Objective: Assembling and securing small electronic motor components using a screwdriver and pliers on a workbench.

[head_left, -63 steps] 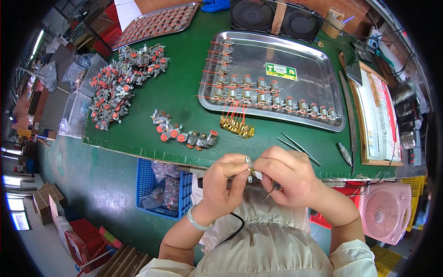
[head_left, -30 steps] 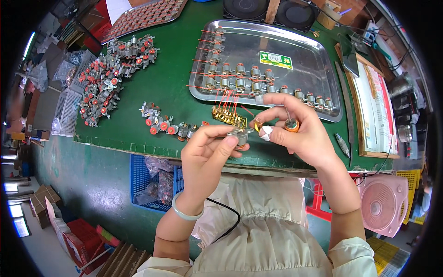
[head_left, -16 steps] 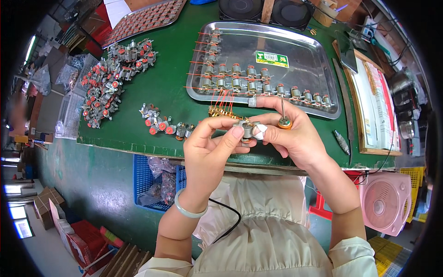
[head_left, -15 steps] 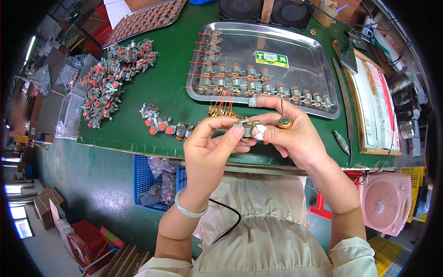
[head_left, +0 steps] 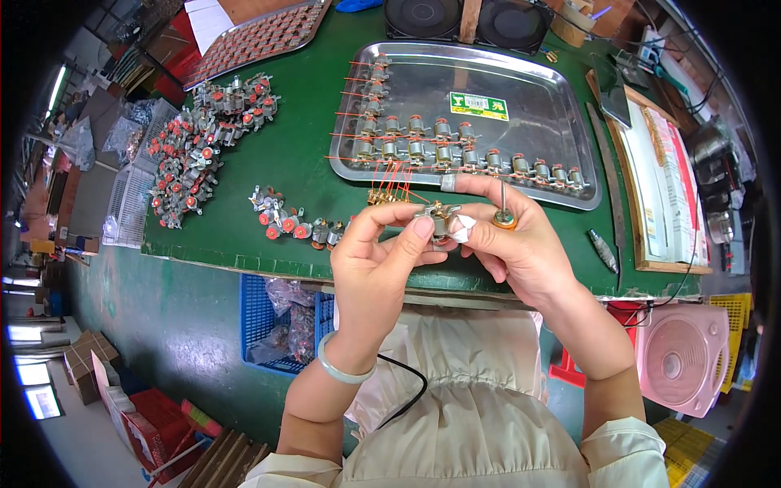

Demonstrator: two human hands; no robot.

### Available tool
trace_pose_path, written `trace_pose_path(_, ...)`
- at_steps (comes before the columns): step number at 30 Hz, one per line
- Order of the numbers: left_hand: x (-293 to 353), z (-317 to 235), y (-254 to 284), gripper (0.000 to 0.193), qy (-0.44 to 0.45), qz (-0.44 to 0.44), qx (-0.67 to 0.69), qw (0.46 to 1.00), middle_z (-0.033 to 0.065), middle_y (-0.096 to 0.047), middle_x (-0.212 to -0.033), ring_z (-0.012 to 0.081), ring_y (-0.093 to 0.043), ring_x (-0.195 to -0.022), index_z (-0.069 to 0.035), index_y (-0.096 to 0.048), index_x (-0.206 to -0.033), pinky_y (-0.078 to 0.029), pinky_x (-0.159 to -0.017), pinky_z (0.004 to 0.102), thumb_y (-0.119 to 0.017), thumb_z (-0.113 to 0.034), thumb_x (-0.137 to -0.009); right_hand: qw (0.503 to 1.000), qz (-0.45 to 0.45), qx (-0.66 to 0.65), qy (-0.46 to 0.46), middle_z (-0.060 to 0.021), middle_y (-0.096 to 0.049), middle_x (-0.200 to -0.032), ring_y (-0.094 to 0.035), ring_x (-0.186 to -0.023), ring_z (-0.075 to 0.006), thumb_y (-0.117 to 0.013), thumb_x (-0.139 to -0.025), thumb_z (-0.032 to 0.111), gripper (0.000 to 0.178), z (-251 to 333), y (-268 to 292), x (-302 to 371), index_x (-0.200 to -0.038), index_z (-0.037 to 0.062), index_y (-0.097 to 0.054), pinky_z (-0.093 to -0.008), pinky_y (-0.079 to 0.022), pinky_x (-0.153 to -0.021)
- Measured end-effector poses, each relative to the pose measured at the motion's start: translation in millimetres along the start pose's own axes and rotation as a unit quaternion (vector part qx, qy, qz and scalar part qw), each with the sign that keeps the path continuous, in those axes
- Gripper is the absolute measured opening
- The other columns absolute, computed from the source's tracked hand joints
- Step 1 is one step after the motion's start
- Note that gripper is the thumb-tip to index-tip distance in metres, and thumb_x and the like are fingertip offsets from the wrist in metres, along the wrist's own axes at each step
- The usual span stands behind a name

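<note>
cream gathered-waist garment [head_left: 472, 431] | pale bangle [head_left: 331, 368] | right fingers [head_left: 485, 189]: white, grey wraps [head_left: 463, 229]

We see a shiny, smooth metal tray [head_left: 521, 71], a rough-edged, faintly glossy tabletop [head_left: 313, 122], a dull metal held motor [head_left: 440, 224], a matt cloth garment [head_left: 468, 435] and a smooth plastic fan [head_left: 687, 325].
</note>
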State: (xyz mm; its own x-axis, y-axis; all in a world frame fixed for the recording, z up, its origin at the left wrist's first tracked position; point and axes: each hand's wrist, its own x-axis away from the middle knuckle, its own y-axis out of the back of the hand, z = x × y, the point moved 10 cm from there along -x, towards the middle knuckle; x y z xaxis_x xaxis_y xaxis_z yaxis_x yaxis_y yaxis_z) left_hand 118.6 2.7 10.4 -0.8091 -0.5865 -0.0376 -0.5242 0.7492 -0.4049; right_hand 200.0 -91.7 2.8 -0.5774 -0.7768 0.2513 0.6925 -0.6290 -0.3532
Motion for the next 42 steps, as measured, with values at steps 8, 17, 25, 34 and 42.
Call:
trace_pose_path(8, -1, 2, -4, 0.015, 0.011, 0.006, 0.011, 1.0, 0.01, -0.057, -0.091, 0.0182, -0.061, -0.081, 0.004, -0.052, -0.095, -0.055, -0.063, 0.0282, -0.056, -0.005, -0.083, 1.0, -0.018, 0.013, 0.014, -0.009, -0.061, -0.089, -0.047, -0.053, -0.0021, -0.064, -0.077, 0.009, 0.045, 1, 4, 2, -0.115, -0.0006, -0.043, -0.0145, -0.03, -0.036)
trace_pose_path(17, -1, 3, -11, 0.018, 0.035, 0.034, 0.016, 0.999, 0.0123, -0.057, -0.094, 0.0188, -0.061, -0.082, 0.005, -0.05, -0.097, -0.054, -0.068, 0.0274, -0.056, -0.003, -0.082, 0.994, -0.049, 0.074, 0.059, -0.0082, -0.062, -0.086, -0.051, -0.06, -0.0048, -0.064, -0.076, 0.008, 0.04, 13, 12, 7, -0.108, -0.001, -0.042, -0.0171, -0.035, -0.042)
trace_pose_path(25, -7, -1, 8, 0.018, 0.019, 0.01, 0.05, 0.999, 0.0173, -0.06, -0.093, 0.0251, -0.062, -0.082, 0.003, -0.046, -0.096, -0.053, -0.067, 0.0269, -0.056, 0.001, -0.081, 0.889, 0.067, 0.401, 0.211, -0.0099, -0.045, -0.079, -0.046, -0.058, -0.0129, -0.048, -0.062, -0.005, 0.037, 29, -14, 29, -0.095, 0.0018, -0.033, -0.0269, -0.038, -0.049)
trace_pose_path(34, -10, 8, 9, 0.035, 0.016, -0.025, 0.19, 0.981, 0.0172, -0.056, -0.107, 0.0238, -0.061, -0.088, -0.003, -0.041, -0.121, -0.053, -0.071, 0.0281, -0.048, -0.01, -0.088, 0.92, -0.067, 0.268, 0.278, -0.0091, -0.056, -0.09, -0.051, -0.065, -0.0105, -0.06, -0.073, -0.002, 0.03, 25, -2, 43, -0.102, -0.0014, -0.052, -0.0206, -0.042, -0.051)
trace_pose_path(42, -10, 13, 7, 0.031, -0.004, -0.061, 0.179, 0.982, 0.0157, -0.054, -0.108, 0.022, -0.06, -0.091, -0.003, -0.041, -0.12, -0.054, -0.072, 0.0269, -0.044, -0.011, -0.09, 0.897, -0.13, 0.28, 0.315, -0.0104, -0.057, -0.089, -0.046, -0.057, -0.0057, -0.062, -0.073, -0.002, 0.031, 20, 7, 48, -0.102, -0.0029, -0.052, -0.0187, -0.038, -0.046)
